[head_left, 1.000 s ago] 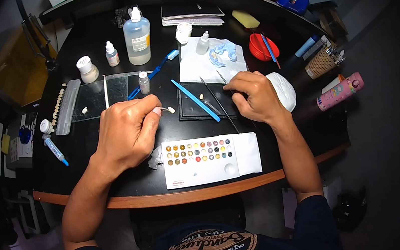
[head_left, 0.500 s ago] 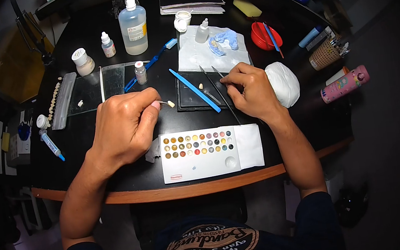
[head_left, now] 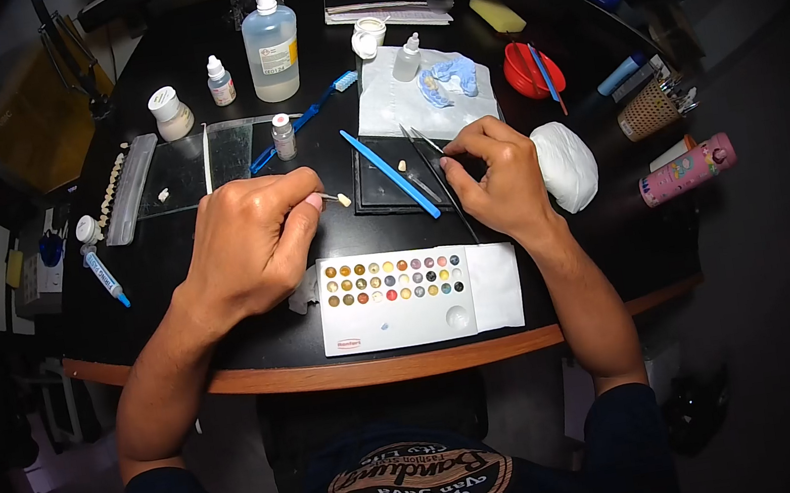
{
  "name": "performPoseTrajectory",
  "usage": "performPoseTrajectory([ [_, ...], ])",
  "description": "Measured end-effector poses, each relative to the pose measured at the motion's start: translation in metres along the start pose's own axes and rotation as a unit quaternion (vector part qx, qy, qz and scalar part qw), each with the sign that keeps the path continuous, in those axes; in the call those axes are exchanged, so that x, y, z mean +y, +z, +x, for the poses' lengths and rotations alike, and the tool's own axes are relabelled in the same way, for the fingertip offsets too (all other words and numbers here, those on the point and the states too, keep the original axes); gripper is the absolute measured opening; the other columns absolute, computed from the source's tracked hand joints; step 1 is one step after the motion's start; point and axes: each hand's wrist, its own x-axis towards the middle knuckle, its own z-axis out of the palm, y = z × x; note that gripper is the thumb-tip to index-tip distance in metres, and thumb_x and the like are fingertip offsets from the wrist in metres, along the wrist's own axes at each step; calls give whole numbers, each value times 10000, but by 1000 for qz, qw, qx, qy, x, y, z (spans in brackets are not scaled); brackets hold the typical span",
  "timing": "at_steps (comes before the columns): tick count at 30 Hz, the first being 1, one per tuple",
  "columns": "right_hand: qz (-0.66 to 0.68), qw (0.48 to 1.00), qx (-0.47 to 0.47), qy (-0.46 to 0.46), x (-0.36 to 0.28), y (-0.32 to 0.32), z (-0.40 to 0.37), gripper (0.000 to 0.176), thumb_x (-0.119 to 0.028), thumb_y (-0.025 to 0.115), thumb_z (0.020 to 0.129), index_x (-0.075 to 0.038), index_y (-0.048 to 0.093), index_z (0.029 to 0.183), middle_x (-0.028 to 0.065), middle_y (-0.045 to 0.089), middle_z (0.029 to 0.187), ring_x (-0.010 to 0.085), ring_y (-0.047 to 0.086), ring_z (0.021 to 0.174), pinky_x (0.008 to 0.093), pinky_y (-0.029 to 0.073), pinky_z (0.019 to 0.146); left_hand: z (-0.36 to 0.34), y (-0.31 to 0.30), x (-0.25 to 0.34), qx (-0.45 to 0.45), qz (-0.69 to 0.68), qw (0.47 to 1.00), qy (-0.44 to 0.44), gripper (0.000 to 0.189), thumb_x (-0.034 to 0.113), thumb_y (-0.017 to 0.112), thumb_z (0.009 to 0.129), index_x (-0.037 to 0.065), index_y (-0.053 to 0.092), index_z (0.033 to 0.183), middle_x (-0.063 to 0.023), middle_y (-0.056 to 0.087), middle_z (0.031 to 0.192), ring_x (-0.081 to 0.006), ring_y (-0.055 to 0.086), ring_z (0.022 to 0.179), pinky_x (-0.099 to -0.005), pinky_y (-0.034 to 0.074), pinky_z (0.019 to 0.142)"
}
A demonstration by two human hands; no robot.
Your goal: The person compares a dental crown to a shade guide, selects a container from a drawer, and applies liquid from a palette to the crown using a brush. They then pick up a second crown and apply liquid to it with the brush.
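My left hand (head_left: 259, 239) is closed in a pinch round a thin metal holder (head_left: 329, 196), with a small ivory tooth crown (head_left: 344, 200) at its end. Right of it, over the dark tray, my right hand (head_left: 495, 173) pinches a slender pointed tool (head_left: 427, 139); its tip points up and left. A dark thin-handled brush (head_left: 448, 195) slants past those fingertips. Below both hands lies a white shade palette (head_left: 395, 321) with rows of coloured wells. Another small crown (head_left: 402, 165) and a blue-handled tool (head_left: 391, 174) rest on the dark tray (head_left: 374, 199).
A tall bottle (head_left: 273, 58), small vials and a blue toothbrush (head_left: 308, 116) stand or lie behind my left hand. Behind the tray, a white tissue (head_left: 379, 99) bears a blue dental mould (head_left: 455, 77). A red bowl (head_left: 523, 80), white cloth bundle (head_left: 565, 169) and pink bottle (head_left: 689, 170) are rightward.
The whole view has shifted slightly right and up. The tip of the tool in my right hand has moved left, closer to the brush. My left hand keeps its pinch.
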Motion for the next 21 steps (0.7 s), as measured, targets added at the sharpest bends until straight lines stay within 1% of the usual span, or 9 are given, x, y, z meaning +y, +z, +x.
performPoseTrajectory([
  [4, -7, 1000, 20, -7, -3, 2, -2, 116, -100, 822, 769, 6, 797, 809, 147, 696, 984, 302, 630, 982, 397, 532, 842, 0, -1, -2, -4, 7, 1000, 2, 194, 121, 580, 937, 28, 636, 776, -115, 574, 580, -289, 597, 518, -421, 451, 520],
  [7, -23, 1000, 14, -16, -8, 3, -3, 135, -122, 839, 754, 6, 799, 769, 156, 693, 1033, 306, 598, 1052, 392, 524, 861, -1, 1, -3, 2, 6, 1000, 8, 199, 125, 579, 938, 26, 636, 775, -117, 576, 580, -291, 596, 516, -421, 450, 518],
  [9, -25, 1000, 13, -10, -8, 5, -4, 131, -117, 834, 750, 7, 804, 779, 156, 695, 1048, 307, 593, 1062, 392, 522, 869, -1, 1, -2, 7, 1, 1000, 9, 203, 129, 579, 938, 24, 635, 773, -122, 582, 586, -294, 597, 518, -422, 451, 519],
  [10, -26, 1000, 12, -7, -8, 7, -5, 130, -114, 832, 748, 8, 806, 785, 156, 695, 1056, 307, 590, 1067, 392, 521, 873, -1, 0, -1, -12, 5, 1000, 2, 188, 120, 573, 939, 9, 645, 805, -140, 614, 633, -307, 625, 560, -418, 466, 546],
  [12, -25, 1000, 11, 8, -14, 7, -5, 120, -103, 818, 750, 10, 806, 786, 154, 699, 1057, 306, 595, 1052, 393, 521, 877, -1, -6, 0, -54, 15, 998, -14, 176, 101, 561, 941, -21, 666, 869, -177, 679, 727, -332, 681, 642, -410, 495, 600],
  [13, -24, 1000, 13, 14, -16, 8, -4, 115, -98, 812, 751, 12, 806, 786, 153, 700, 1058, 306, 597, 1044, 393, 521, 880, -1, -4, -1, -41, 8, 999, -4, 162, 94, 567, 932, -19, 659, 861, -173, 663, 712, -327, 666, 625, -410, 490, 594],
  [16, -26, 999, 13, 18, -14, 12, -4, 104, -87, 794, 759, 12, 807, 790, 147, 703, 1053, 304, 602, 1026, 396, 521, 877, -1, -6, 0, -56, -1, 998, -6, 149, 92, 573, 919, -14, 661, 862, -168, 651, 700, -321, 661, 623, -406, 490, 592],
  [20, 3, 999, 23, 40, -11, 12, -5, 104, -93, 792, 764, 9, 799, 783, 144, 706, 1029, 304, 612, 1035, 389, 511, 886, -2, -2, -6, -44, -14, 998, 32, 156, 92, 569, 907, -22, 668, 870, -156, 635, 685, -305, 647, 608, -397, 484, 586],
  [21, -14, 999, 45, 16, -12, 10, -5, 95, -84, 793, 778, 11, 794, 785, 144, 727, 1027, 272, 655, 941, 359, 527, 792, -2, -1, -6, -42, -15, 998, 35, 163, 94, 563, 906, -26, 665, 865, -157, 634, 687, -300, 643, 603, -400, 481, 585],
])
